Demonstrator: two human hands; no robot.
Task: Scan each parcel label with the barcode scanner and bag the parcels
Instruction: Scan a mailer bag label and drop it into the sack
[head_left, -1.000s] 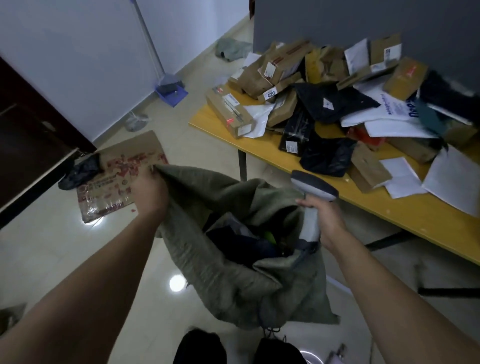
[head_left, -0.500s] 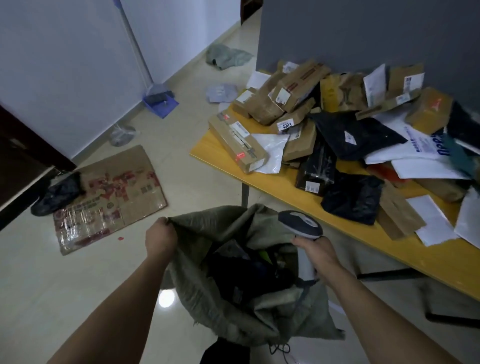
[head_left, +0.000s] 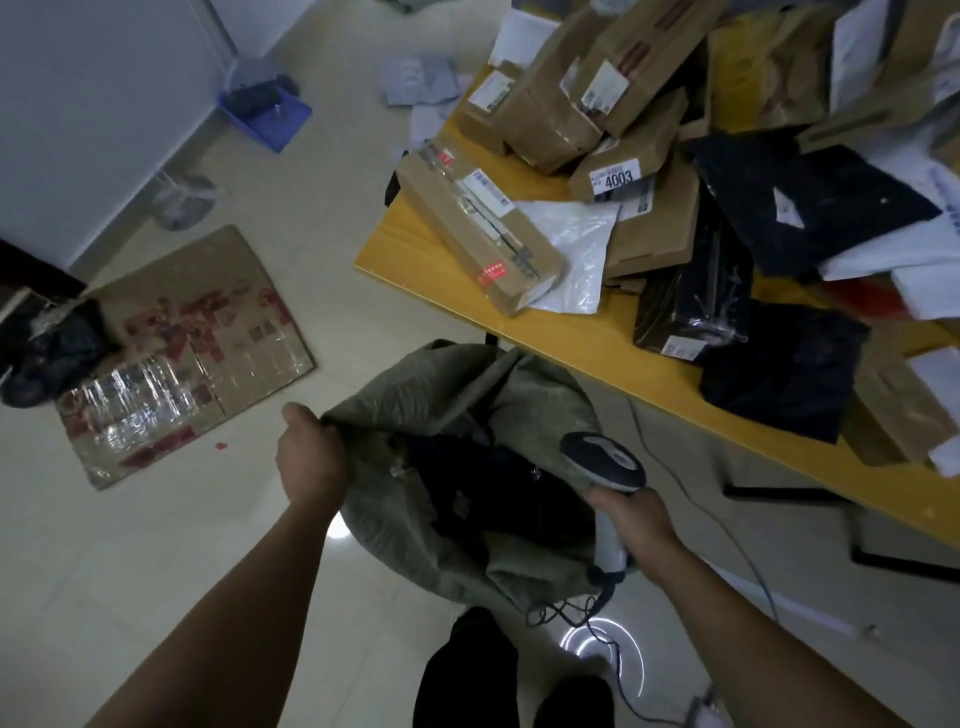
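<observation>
1. Left hand (head_left: 311, 462): at the sack's left rim, fingers curled tight around the fabric, holding the mouth open.
2. Sack (head_left: 405, 530): grey-green, on the floor, with dark parcels (head_left: 493, 483) inside.
3. Right hand (head_left: 634, 525): at the sack's right rim, wrapped around the barcode scanner (head_left: 602, 460) handle.
4. Tabletop (head_left: 571, 332): beyond and to the right of the sack, heaped with parcels. The nearest long brown box (head_left: 483, 228) lies diagonally, closer to the right hand.

One wide-angle head-worn camera looks forward and steeply down, close above the left hand (head_left: 311, 457) and right hand (head_left: 631, 525), over pale tiled floor (head_left: 156, 571), yellow wooden worktop (head_left: 597, 338) at right.
</observation>
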